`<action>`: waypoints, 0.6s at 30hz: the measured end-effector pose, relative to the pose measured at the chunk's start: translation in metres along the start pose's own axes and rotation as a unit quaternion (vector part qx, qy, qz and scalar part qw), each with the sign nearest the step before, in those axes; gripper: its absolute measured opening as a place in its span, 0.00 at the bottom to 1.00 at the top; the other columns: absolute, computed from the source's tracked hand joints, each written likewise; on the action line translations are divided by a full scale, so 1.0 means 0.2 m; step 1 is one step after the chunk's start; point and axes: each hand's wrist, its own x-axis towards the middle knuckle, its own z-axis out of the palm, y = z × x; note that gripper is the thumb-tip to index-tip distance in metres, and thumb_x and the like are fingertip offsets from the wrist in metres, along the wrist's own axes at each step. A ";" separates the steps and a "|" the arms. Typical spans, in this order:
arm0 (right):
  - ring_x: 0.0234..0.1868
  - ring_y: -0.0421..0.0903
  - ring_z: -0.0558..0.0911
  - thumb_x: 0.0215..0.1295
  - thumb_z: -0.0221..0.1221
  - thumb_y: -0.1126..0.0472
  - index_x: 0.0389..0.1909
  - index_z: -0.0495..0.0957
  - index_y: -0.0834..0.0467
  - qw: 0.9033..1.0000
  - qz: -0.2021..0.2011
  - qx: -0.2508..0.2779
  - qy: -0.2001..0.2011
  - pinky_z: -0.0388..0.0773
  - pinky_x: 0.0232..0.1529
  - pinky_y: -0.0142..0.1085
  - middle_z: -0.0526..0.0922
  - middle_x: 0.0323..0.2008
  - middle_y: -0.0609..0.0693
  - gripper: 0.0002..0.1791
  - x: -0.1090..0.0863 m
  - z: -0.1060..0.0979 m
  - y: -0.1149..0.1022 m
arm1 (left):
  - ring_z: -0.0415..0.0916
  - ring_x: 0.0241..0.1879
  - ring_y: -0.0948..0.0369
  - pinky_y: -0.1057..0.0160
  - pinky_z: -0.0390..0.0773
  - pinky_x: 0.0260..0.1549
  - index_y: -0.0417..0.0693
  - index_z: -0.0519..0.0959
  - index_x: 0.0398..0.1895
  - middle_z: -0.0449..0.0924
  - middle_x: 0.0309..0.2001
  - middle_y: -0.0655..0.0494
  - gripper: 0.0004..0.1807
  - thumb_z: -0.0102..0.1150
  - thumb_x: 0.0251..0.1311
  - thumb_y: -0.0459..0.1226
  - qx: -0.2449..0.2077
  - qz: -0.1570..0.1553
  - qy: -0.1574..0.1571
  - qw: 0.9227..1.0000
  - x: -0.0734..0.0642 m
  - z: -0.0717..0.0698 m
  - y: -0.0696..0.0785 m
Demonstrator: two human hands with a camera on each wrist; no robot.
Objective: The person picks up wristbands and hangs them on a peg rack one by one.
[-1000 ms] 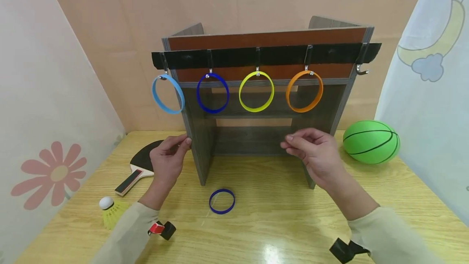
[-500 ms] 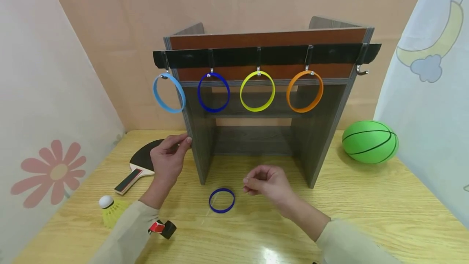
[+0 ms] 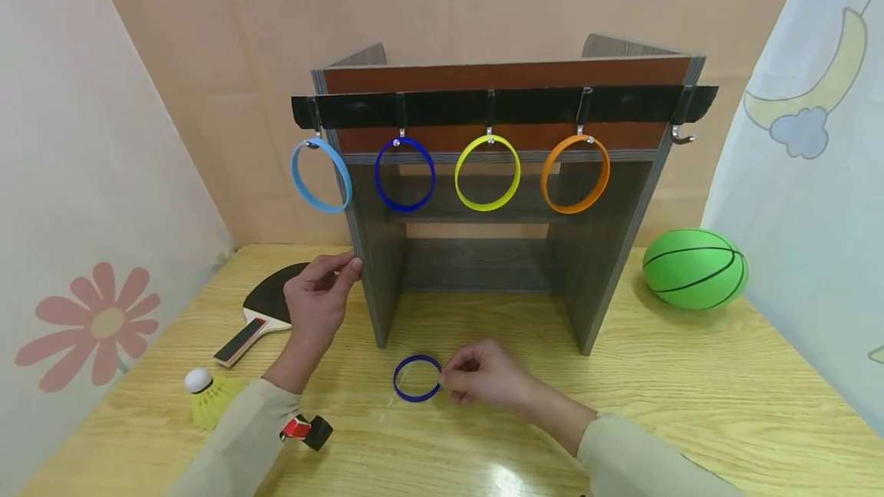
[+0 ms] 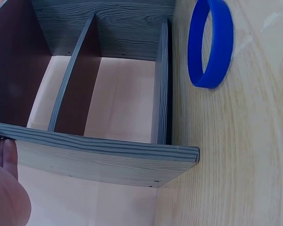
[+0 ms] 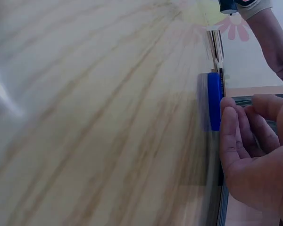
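Note:
A dark blue ring (image 3: 417,379) lies flat on the table in front of a small wooden shelf (image 3: 642,198). With thumb and forefinger, my right hand (image 3: 486,378) pinches the ring's right rim; the fingertips meet its edge in the right wrist view too. My left hand (image 3: 318,297) grips the front edge of the shelf's left side panel between thumb and fingers. From hooks on the shelf's black strip (image 3: 449,108) hang a light blue ring (image 3: 299,182), another dark blue ring (image 3: 377,182), a yellow ring (image 3: 458,182) and an orange ring (image 3: 547,194).
The rightmost hook (image 3: 682,136) bears no ring. A green ball (image 3: 694,271) stands right of the shelf. Left of it lie a table tennis bat (image 3: 240,341), partly behind my left hand, and a yellow shuttlecock (image 3: 212,401). Fabric walls (image 3: 117,175) enclose the table (image 3: 691,382).
My right hand has come down and left from before the shelf's right side to the ring on the table. The left hand keeps its hold on the panel.

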 end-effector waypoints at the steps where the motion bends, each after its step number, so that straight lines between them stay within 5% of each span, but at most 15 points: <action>1: 0.29 0.52 0.82 0.62 0.62 0.65 0.35 0.81 0.68 1.000 0.001 -0.005 -0.004 0.82 0.31 0.42 0.81 0.28 0.58 0.09 0.00 0.00 0.00 | 0.80 0.26 0.59 0.66 0.82 0.31 0.22 0.80 0.34 0.80 0.27 0.42 0.06 0.62 0.54 0.21 -0.002 0.000 0.000 1.000 0.00 0.00 0.00; 13: 0.25 0.48 0.80 0.59 0.64 0.67 0.32 0.79 0.69 0.999 0.014 -0.015 0.026 0.82 0.27 0.38 0.80 0.24 0.57 0.08 0.09 0.02 0.03 | 0.81 0.27 0.60 0.66 0.82 0.31 0.21 0.80 0.34 0.81 0.28 0.44 0.06 0.59 0.52 0.15 -0.030 0.010 0.001 0.999 0.00 0.00 0.00; 18: 0.24 0.48 0.81 0.56 0.66 0.67 0.30 0.80 0.68 0.998 0.010 -0.039 0.039 0.82 0.26 0.37 0.81 0.22 0.56 0.07 0.12 0.03 0.04 | 0.80 0.26 0.60 0.66 0.82 0.31 0.21 0.80 0.33 0.81 0.27 0.43 0.06 0.59 0.52 0.15 -0.008 0.011 0.000 1.000 0.00 0.00 0.00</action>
